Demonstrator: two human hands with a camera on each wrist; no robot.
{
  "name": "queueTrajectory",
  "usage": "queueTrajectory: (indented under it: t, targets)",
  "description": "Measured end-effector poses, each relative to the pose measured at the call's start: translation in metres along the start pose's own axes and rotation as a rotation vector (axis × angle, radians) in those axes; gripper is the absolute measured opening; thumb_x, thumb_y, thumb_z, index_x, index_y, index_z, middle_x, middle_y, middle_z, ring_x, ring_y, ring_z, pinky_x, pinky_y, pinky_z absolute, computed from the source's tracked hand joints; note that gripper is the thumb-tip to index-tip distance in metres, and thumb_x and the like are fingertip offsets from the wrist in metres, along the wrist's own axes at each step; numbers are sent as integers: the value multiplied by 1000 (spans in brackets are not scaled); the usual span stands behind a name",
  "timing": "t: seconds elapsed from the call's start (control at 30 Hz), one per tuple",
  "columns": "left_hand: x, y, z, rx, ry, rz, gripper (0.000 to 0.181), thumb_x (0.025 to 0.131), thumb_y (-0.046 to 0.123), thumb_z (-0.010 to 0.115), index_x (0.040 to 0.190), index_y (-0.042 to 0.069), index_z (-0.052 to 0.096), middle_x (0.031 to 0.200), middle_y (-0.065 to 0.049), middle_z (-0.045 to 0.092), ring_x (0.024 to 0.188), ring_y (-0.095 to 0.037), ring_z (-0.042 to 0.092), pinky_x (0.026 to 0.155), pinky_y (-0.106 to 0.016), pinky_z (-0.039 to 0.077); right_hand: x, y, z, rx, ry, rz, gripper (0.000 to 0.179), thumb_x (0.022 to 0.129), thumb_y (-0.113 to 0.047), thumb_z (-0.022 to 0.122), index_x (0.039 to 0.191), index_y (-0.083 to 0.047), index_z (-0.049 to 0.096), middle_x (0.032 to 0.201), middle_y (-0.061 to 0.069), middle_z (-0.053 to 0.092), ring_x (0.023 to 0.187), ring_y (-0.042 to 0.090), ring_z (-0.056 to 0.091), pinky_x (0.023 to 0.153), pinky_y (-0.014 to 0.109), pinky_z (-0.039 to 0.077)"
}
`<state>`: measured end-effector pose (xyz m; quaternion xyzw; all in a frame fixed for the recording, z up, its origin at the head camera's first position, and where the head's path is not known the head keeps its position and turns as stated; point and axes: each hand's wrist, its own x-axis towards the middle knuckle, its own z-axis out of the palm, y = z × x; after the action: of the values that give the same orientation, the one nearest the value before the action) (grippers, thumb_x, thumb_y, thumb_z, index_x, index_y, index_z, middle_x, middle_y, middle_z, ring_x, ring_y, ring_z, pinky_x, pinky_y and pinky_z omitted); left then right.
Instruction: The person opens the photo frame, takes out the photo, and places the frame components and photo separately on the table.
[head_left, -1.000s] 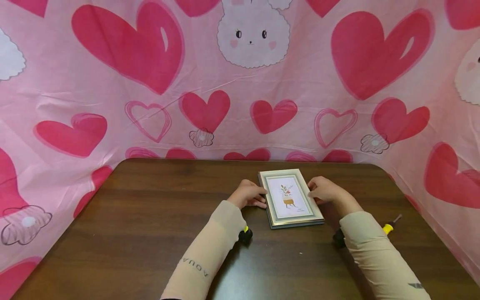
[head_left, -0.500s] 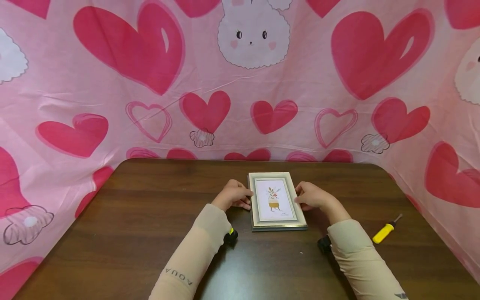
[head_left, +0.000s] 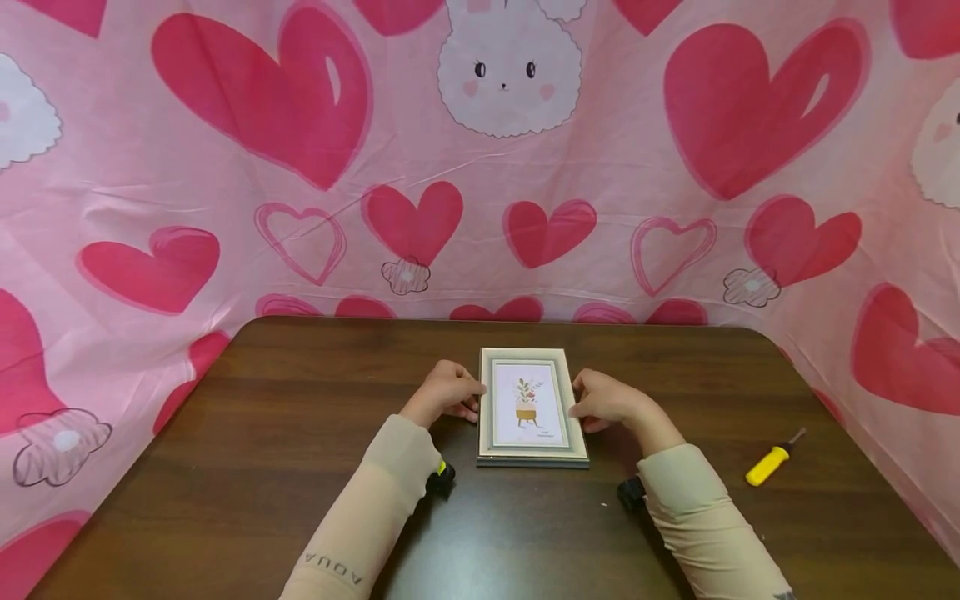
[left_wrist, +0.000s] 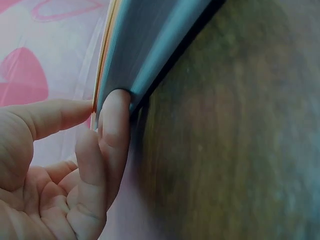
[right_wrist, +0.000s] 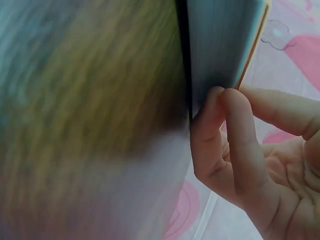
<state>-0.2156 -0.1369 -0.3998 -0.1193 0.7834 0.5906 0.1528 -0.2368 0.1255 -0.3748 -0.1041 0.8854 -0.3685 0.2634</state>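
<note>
A cream and grey-green picture frame (head_left: 527, 455) lies face up on the dark wooden table. Behind its front is a white print (head_left: 543, 404) of a potted plant. At the left side my left hand (head_left: 444, 393) pinches the frame's edge. My right hand (head_left: 609, 402) does the same at the right edge. In the left wrist view, the thumb is at the frame's gilded front rim, with a fingertip (left_wrist: 119, 100) against the grey-blue side (left_wrist: 150, 40). The right wrist view shows two fingers (right_wrist: 235, 107) on the opposite side wall (right_wrist: 217, 45), the thumb near the front rim.
To the right on the table (head_left: 300, 400) lies a screwdriver (head_left: 768, 464) with a yellow handle, its tip pointing away. Black wrist cameras sit under both cuffs. A pink curtain (head_left: 480, 167) with hearts hangs behind the table's far edge.
Both hands have moved the picture frame left and slightly nearer, and turned it straighter. The screwdriver, earlier partly hidden by the right forearm, now shows whole.
</note>
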Motion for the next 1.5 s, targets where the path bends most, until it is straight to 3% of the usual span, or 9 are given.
queueTrajectory:
  t: [0.23, 0.53, 0.67, 0.87, 1.03, 1.17, 1.33, 1.5]
  targets:
    - [-5, -6, -7, -4, 31, 14, 11, 91, 7, 68, 91, -4, 64, 63, -8, 55, 49, -14, 56, 50, -25, 55, 0, -6, 5, 44, -36, -17, 41, 88, 1, 67, 119, 11, 42, 85, 11, 53, 63, 17, 53, 61, 28, 57]
    - [-9, -9, -11, 13, 45, 17, 14, 92, 9, 68, 96, -5, 64, 68, -9, 57, 51, -13, 57, 52, -26, 56, -4, -2, 4, 94, -78, -32, 40, 93, -7, 64, 123, 15, 49, 79, 12, 67, 61, 12, 57, 62, 27, 55]
    - [-15, -8, -14, 20, 53, 27, 16, 94, 10, 65, 99, -5, 61, 69, -12, 60, 49, -13, 59, 54, -28, 57, -2, 3, -3, 150, -48, -28, 43, 98, -15, 59, 129, 13, 48, 92, 16, 69, 71, 15, 60, 68, 29, 56]
    - [-38, 1, -16, 115, 111, 70, 21, 97, 15, 63, 105, -4, 59, 83, -18, 66, 58, -19, 67, 64, -32, 59, 0, 8, -14, 301, 62, -52, 53, 103, -22, 52, 143, 10, 39, 131, 29, 57, 100, 25, 65, 93, 40, 56]
    - [-59, 3, -16, 241, 142, 91, 26, 97, 20, 63, 110, -3, 61, 90, -18, 70, 69, -21, 71, 75, -36, 59, 4, 10, -17, 392, 94, -62, 55, 104, -24, 50, 146, 8, 37, 141, 29, 49, 117, 34, 60, 106, 45, 47]
    - [-69, 4, -13, 307, 142, 69, 29, 96, 25, 65, 112, 1, 62, 92, -14, 69, 70, -19, 70, 70, -34, 58, 9, 11, -15, 418, 91, -55, 55, 104, -26, 50, 146, 8, 38, 143, 28, 48, 122, 36, 58, 107, 46, 46]
    - [-75, 4, -6, 353, 107, 33, 32, 93, 27, 69, 111, 1, 62, 94, -14, 67, 64, -18, 68, 59, -29, 55, 14, 11, -9, 448, 11, -42, 59, 103, -25, 50, 148, 9, 33, 146, 24, 45, 118, 30, 58, 103, 43, 49]
    - [-79, 4, 0, 406, 90, 23, 27, 90, 22, 72, 103, 0, 63, 95, -14, 65, 61, -18, 68, 64, -31, 57, 16, 12, -4, 469, 0, -33, 53, 102, -23, 52, 143, 9, 42, 135, 19, 54, 106, 23, 59, 96, 38, 52]
